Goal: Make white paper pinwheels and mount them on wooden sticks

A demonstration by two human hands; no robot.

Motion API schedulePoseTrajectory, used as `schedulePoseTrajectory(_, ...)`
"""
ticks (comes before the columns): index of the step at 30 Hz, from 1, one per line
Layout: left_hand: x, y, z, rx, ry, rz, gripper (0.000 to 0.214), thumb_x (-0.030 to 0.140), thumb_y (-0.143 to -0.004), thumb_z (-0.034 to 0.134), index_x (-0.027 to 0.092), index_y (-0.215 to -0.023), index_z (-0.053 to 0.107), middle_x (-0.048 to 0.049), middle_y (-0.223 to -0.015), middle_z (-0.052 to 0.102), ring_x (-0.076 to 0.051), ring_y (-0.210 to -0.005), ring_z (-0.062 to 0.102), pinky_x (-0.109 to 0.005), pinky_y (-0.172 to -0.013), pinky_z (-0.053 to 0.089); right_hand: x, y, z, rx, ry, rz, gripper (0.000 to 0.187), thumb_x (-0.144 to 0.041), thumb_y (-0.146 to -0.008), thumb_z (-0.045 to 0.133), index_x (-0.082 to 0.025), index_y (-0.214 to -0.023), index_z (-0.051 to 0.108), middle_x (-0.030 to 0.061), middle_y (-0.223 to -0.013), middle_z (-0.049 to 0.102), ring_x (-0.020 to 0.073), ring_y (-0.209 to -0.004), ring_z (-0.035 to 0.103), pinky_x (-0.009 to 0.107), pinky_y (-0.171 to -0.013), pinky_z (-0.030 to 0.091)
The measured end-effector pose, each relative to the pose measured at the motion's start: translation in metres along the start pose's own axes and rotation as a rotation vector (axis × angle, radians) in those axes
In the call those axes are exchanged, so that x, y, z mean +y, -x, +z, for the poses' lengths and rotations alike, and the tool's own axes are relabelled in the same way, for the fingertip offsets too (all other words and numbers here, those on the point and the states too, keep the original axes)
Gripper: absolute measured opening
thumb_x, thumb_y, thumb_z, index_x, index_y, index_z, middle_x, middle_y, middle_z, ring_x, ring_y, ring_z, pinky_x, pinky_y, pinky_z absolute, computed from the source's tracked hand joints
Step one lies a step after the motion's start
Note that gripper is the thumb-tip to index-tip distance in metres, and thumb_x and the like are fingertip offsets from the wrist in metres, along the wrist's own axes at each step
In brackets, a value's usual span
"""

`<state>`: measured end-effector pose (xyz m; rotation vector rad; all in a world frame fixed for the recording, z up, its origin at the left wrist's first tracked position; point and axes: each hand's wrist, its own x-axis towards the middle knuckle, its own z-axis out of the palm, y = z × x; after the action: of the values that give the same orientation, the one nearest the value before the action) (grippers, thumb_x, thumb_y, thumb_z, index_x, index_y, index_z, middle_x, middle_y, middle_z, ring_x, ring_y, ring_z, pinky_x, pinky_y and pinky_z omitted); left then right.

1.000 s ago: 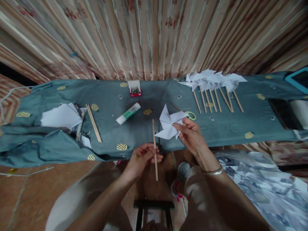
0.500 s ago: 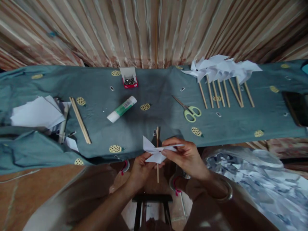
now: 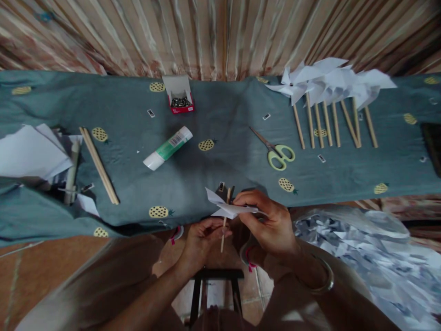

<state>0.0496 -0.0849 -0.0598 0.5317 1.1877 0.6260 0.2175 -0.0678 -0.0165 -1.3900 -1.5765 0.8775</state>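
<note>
My left hand [image 3: 204, 235] pinches a thin wooden stick [image 3: 224, 220] held nearly upright just in front of the table edge. My right hand [image 3: 267, 220] is closed on a white paper pinwheel [image 3: 227, 208] and presses it against the top of that stick. Both hands meet below the green pineapple-print cloth [image 3: 220, 165]. A row of several finished paper pinwheels on sticks [image 3: 330, 92] lies at the far right of the table.
On the cloth lie green-handled scissors [image 3: 277, 151], a glue stick [image 3: 167, 148], a small red box of pins [image 3: 180, 99], two spare sticks [image 3: 99, 165] and loose white paper [image 3: 31, 154] at the left. A striped curtain hangs behind. Crumpled plastic [image 3: 361, 248] lies at the lower right. A dark stool [image 3: 215, 285] stands below.
My right hand has brought the pinwheel down from above the table onto the top of the stick in my left hand. The view has tilted, uncovering the scissors.
</note>
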Motion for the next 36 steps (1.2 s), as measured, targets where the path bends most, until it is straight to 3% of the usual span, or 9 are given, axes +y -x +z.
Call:
schedulePoseTrajectory(9,-0.004,-0.004,-0.002,0.017,-0.031,0.003,0.024,0.037,-0.056,0.087,0.019,-0.066,0.075,-0.003,-0.07,0.075,-0.019,-0.072,0.069,-0.029,-0.074,0.056,0.009,-0.002,0.002,0.006,0.0,-0.024,0.024,-0.011,-0.085,0.061,-0.03,-0.098,0.069,0.0006,-0.094,0.073,0.0179,-0.092,0.069,0.034,-0.085,0.055)
schedulePoseTrajectory(17,-0.007,-0.006,-0.003,0.028,0.011,-0.024,0.02,0.032,-0.057,0.085,0.02,-0.071,0.078,-0.0028,-0.074,0.077,-0.021,-0.074,0.071,-0.032,-0.076,0.058,0.01,-0.004,0.001,0.01,0.029,-0.041,0.021,-0.013,-0.087,0.062,-0.03,-0.097,0.069,0.0002,-0.092,0.073,0.0176,-0.089,0.07,0.033,-0.082,0.055)
schedulePoseTrajectory(24,-0.005,-0.005,-0.003,0.019,0.014,-0.035,0.02,0.03,-0.057,0.086,0.021,-0.073,0.079,-0.0018,-0.075,0.077,-0.019,-0.073,0.071,-0.027,-0.074,0.056,0.012,-0.002,0.001,0.004,0.017,-0.056,0.029,-0.007,-0.085,0.061,-0.031,-0.101,0.066,-0.0012,-0.094,0.072,0.0169,-0.093,0.069,0.033,-0.085,0.054)
schedulePoseTrajectory(36,-0.016,-0.007,-0.009,-0.014,-0.014,0.014,0.017,0.033,-0.064,0.082,0.02,-0.076,0.08,-0.0027,-0.075,0.077,-0.017,-0.071,0.069,-0.023,-0.067,0.053,0.011,-0.002,0.0,-0.001,0.042,-0.047,0.025,-0.007,-0.085,0.061,-0.027,-0.099,0.065,0.0001,-0.095,0.071,0.0158,-0.09,0.069,0.03,-0.081,0.055)
